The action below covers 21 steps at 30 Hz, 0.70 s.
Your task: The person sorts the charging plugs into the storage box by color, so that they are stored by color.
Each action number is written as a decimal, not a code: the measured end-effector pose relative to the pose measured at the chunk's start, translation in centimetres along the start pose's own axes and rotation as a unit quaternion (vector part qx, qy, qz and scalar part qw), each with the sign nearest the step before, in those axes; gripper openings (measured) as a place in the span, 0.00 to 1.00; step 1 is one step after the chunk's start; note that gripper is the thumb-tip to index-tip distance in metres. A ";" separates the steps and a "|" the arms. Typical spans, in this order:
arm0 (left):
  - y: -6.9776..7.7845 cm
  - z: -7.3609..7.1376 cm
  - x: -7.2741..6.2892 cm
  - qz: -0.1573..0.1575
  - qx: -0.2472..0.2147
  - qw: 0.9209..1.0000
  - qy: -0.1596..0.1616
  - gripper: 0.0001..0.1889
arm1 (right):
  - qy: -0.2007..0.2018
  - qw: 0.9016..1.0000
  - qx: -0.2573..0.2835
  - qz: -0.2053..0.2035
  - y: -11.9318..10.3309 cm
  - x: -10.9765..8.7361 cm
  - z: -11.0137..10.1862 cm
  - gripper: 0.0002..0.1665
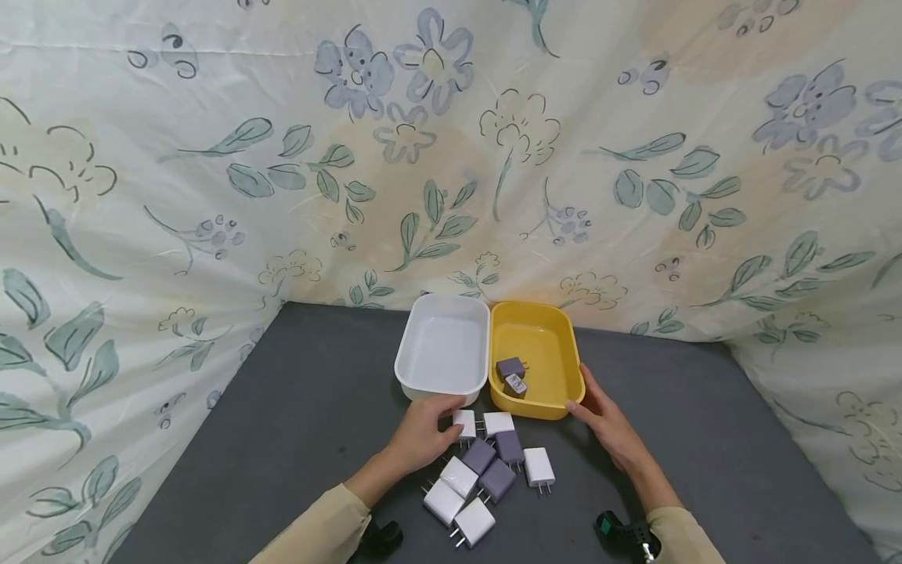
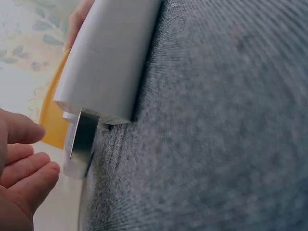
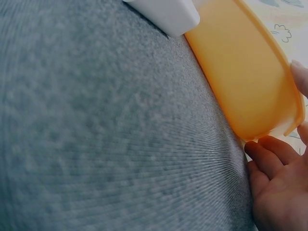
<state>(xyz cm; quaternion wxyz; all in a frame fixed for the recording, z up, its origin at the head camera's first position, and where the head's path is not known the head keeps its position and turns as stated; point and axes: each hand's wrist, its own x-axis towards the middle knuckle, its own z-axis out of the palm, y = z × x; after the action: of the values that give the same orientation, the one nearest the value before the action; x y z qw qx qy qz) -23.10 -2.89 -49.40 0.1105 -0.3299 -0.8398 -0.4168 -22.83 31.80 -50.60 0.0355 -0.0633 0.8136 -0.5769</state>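
My left hand [image 1: 420,432] is at the white charger [image 1: 464,424] nearest the white bin, thumb and forefinger either side of it. In the left wrist view its fingers [image 2: 33,178] are spread apart with a gap between them, and a large white charger [image 2: 108,62] stands close by. My right hand [image 1: 607,423] holds the near right corner of the yellow bin [image 1: 576,368], thumb at the front rim and fingers along the side. Inside that bin lie two purple chargers, one dark purple charger [image 1: 510,367] and one charger showing its port end [image 1: 515,386].
A white bin [image 1: 407,345] stands left of the yellow one, side by side. Several white and purple chargers lie in a loose pile before the bins, among them a purple charger [image 1: 497,480] and a white charger [image 1: 539,468]. A floral cloth [image 1: 437,196] hangs behind the dark table [image 1: 296,407].
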 end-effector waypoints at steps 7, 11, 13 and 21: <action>-0.2 -0.1 -0.1 -0.020 0.001 1.000 -0.017 0.23 | -0.001 1.000 -0.001 0.004 0.0 0.0 0.0 0.48; -0.1 -0.2 -0.1 -0.029 0.013 0.999 -0.032 0.24 | 0.001 1.000 -0.006 0.005 -0.1 -0.1 0.0 0.48; 0.0 -0.2 -0.2 -0.030 0.020 0.999 -0.037 0.25 | 0.002 1.000 -0.007 0.007 -0.1 -0.1 0.0 0.49; -0.5 0.0 -0.4 -0.036 0.010 0.998 -0.044 0.19 | 0.005 1.000 -0.004 0.006 -0.3 -0.2 0.0 0.49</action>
<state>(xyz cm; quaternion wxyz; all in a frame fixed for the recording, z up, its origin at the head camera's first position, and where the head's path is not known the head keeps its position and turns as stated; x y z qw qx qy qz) -23.15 -3.25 -49.92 0.0621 -0.3166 -0.8590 -0.3975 -22.66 31.72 -50.34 0.0344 -0.0552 0.8164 -0.5739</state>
